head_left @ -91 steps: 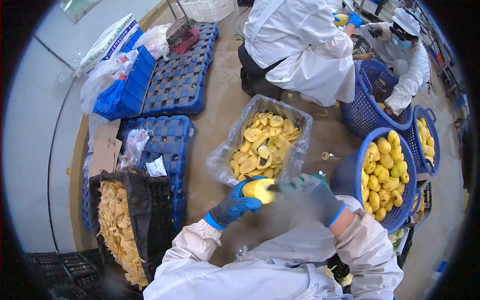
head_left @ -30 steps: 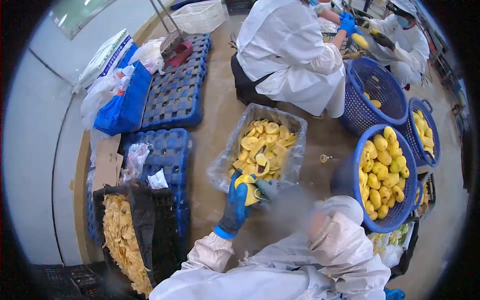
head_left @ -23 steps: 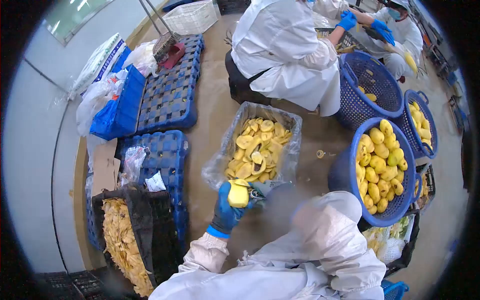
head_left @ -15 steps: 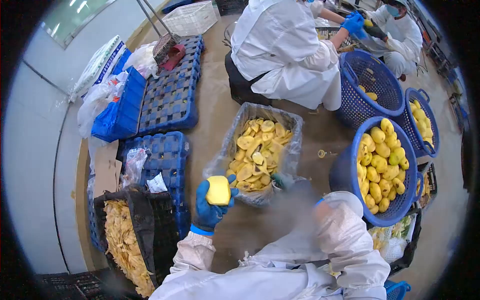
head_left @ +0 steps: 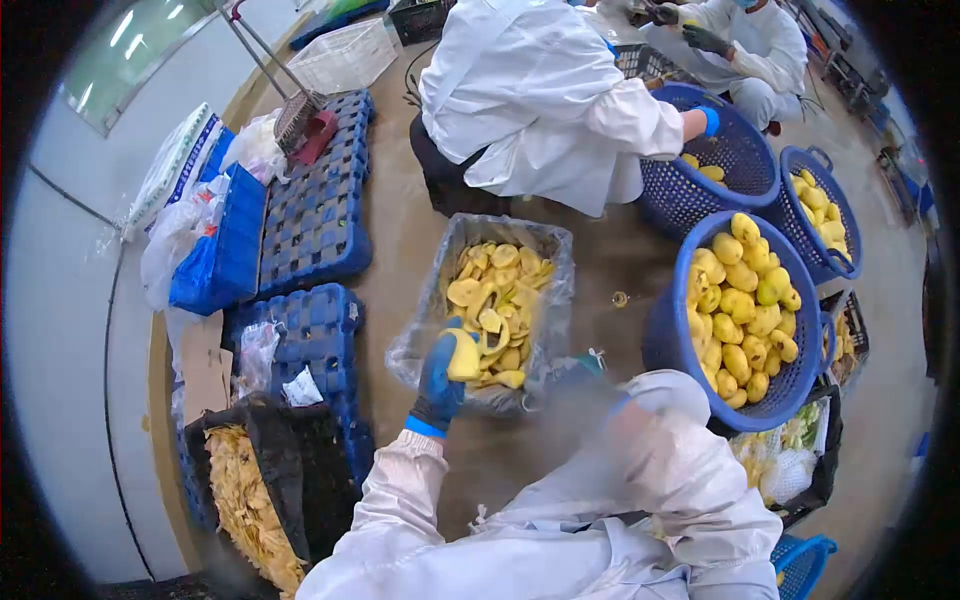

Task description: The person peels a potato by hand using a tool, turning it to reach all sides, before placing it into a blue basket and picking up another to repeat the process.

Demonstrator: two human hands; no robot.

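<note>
Yellow fruit (head_left: 463, 357), one, gripped in left hand (head_left: 438, 380) by lined crate (head_left: 557, 305); could, I judge, slip if slick; right hand (head_left: 582, 388) blurred, grip I cannot tell.

Brown floor (head_left: 600, 245): items standing

Two blue pallets (head_left: 318, 190), left, one behind the other. One plastic-lined crate (head_left: 558, 300), centre. One large blue basket (head_left: 664, 335), right; two further blue baskets (head_left: 660, 192), behind it. One small item (head_left: 620, 299), between crate and large basket.

Bright light; glare streaks a glass pane (head_left: 138, 60); haze (greyish) blurs the right hand (head_left: 584, 392); edges bow.
</note>
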